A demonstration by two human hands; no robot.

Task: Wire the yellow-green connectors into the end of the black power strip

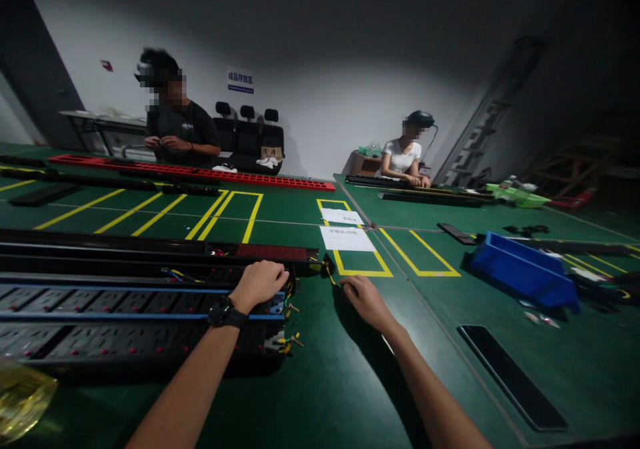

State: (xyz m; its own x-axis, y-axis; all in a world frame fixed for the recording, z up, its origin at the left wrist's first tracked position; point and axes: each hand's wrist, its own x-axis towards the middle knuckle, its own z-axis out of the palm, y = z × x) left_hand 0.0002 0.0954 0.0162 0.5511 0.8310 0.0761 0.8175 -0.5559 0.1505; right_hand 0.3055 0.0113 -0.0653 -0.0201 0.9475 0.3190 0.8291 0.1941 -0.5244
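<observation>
Green mat covers the bench. Nearest you, at the bottom left, is a crumpled yellowish clear bag. Both your forearms reach forward, bare. A flat black panel lies on the mat well to the right of them.

Your left hand, with a black wristwatch on the wrist, is curled into a loose fist, knuckles up. It rests on the right-hand end of a long black power strip with blue edging. Can't tell if anything is inside the fist. More strips lie packed alongside, all running off to the left. Short yellow wires stick out of their ends just below your hand.

Your right hand is palm down on the bare mat, just right of those ends and not touching them. The fingers are bent under, so can't tell whether it grips anything.

Further right sits a blue bin. Ahead are two paper sheets inside yellow tape lines, then a long red strip. Behind it a person in a dark shirt has both hands together at chest height. A person in a white shirt sits at the far right bench, hands on the table.
</observation>
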